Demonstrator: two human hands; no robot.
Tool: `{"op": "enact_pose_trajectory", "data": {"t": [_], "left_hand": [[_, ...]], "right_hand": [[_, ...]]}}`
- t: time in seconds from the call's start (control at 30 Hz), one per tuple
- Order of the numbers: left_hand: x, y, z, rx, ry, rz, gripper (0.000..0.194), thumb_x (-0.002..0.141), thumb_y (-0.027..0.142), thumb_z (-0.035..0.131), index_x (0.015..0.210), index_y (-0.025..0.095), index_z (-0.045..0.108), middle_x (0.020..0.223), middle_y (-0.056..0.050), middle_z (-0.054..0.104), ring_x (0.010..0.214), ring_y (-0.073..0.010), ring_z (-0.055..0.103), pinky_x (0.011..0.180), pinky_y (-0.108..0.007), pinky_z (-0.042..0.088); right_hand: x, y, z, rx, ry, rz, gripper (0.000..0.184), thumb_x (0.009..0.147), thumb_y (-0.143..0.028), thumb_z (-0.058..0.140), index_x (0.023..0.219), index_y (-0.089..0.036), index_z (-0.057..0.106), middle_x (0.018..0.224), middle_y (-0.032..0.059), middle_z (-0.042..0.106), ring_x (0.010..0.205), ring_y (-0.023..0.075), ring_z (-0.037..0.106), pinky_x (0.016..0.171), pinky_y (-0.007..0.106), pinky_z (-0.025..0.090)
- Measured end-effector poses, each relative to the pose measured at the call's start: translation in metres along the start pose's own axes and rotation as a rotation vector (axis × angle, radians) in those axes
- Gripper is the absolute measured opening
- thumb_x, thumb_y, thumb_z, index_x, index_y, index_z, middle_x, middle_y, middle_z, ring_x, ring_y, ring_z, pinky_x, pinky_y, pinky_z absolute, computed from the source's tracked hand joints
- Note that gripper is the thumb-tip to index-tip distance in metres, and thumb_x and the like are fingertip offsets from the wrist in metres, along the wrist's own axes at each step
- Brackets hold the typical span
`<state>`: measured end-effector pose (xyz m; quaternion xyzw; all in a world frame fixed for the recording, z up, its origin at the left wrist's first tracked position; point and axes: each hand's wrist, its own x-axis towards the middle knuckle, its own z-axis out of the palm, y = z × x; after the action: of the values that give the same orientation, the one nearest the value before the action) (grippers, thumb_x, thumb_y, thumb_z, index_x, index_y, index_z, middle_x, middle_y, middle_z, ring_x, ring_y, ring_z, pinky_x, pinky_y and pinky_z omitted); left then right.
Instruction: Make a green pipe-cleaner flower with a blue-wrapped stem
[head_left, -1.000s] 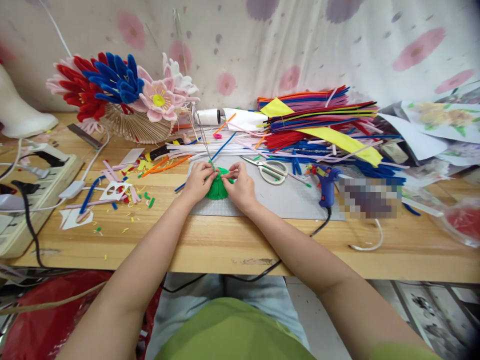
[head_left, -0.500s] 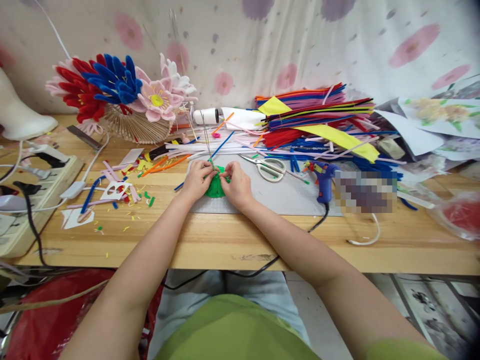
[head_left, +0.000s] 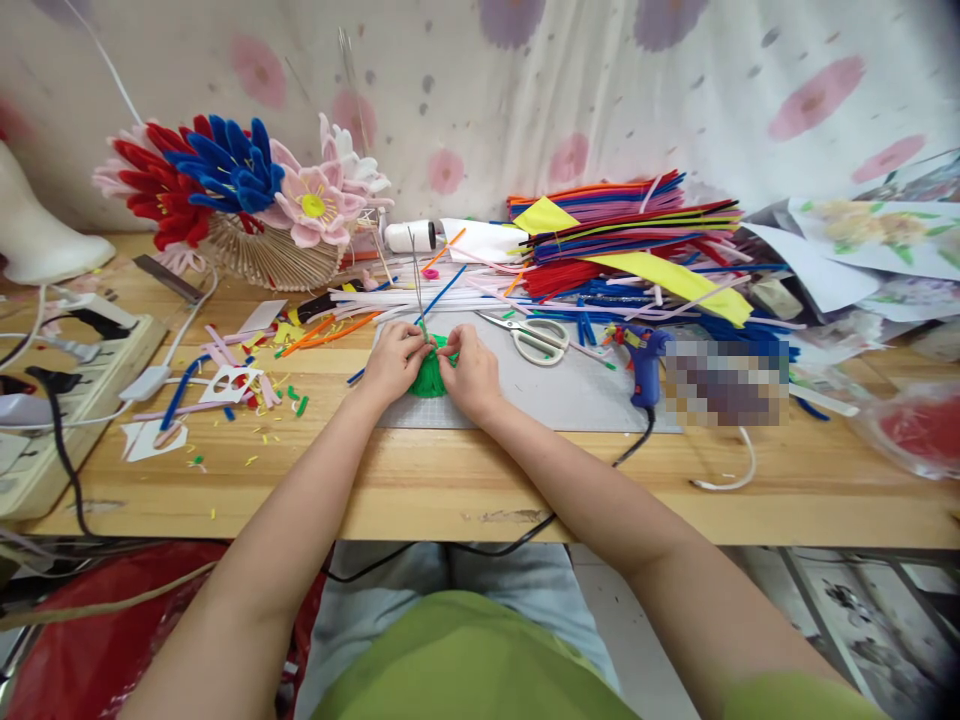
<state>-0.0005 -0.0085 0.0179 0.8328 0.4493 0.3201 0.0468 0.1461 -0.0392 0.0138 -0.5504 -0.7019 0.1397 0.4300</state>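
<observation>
While resting on the grey mat (head_left: 570,395), the green fuzzy piece (head_left: 430,377) is pinched between the left hand (head_left: 395,361) and right hand (head_left: 471,371). Scissors (head_left: 537,337) are noted just beside, a blue glue gun (head_left: 642,357) farther right.

Scissors (head_left: 534,337) lie on the mat (head_left: 555,395), right of both hands; the glue gun (head_left: 642,357) sits further right; the power strip (head_left: 56,400) lies far left on the tabletop (head_left: 465,480).
</observation>
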Motion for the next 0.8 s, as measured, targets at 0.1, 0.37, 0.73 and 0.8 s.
{"op": "enact_pose_trajectory", "data": {"t": [0.1, 0.37, 0.73, 0.8], "left_hand": [[0.000, 0.001, -0.001, -0.007, -0.004, -0.008, 0.021, 0.083, 0.030, 0.046, 0.078, 0.020, 0.064, 0.086, -0.006, 0.055, 0.094, -0.0203, 0.046, 0.086, -0.037, 0.038], [-0.001, 0.002, -0.001, -0.014, -0.007, -0.007, 0.022, 0.084, 0.030, 0.045, 0.078, 0.019, 0.064, 0.085, -0.006, 0.054, 0.093, -0.0198, 0.046, 0.085, -0.036, 0.038], [0.000, 0.002, -0.002, -0.024, -0.013, -0.010, 0.022, 0.083, 0.030, 0.046, 0.079, 0.019, 0.064, 0.087, -0.006, 0.055, 0.093, -0.0198, 0.046, 0.085, -0.036, 0.038], [0.000, 0.002, -0.002, -0.028, -0.019, -0.013, 0.022, 0.083, 0.030, 0.046, 0.078, 0.019, 0.064, 0.086, -0.006, 0.055, 0.092, -0.0198, 0.046, 0.085, -0.036, 0.038]], "right_hand": [[0.002, 0.000, -0.006, 0.096, -0.007, 0.125, 0.021, 0.071, -0.020, 0.050, 0.089, -0.022, 0.038, 0.077, 0.0000, 0.065, 0.075, 0.0173, 0.061, 0.069, 0.031, 0.044], [0.001, -0.005, -0.011, 0.176, 0.014, 0.233, 0.025, 0.070, -0.024, 0.056, 0.087, -0.023, 0.037, 0.076, -0.0020, 0.067, 0.073, 0.0165, 0.062, 0.066, 0.029, 0.043], [-0.005, -0.007, -0.013, 0.043, -0.001, 0.180, 0.021, 0.072, -0.030, 0.055, 0.079, -0.023, 0.037, 0.076, -0.0005, 0.065, 0.069, 0.0181, 0.060, 0.064, 0.031, 0.042], [-0.003, -0.005, -0.015, 0.043, 0.046, 0.147, 0.019, 0.072, -0.028, 0.053, 0.081, -0.023, 0.037, 0.079, 0.0009, 0.066, 0.072, 0.0186, 0.060, 0.067, 0.032, 0.043]]}}
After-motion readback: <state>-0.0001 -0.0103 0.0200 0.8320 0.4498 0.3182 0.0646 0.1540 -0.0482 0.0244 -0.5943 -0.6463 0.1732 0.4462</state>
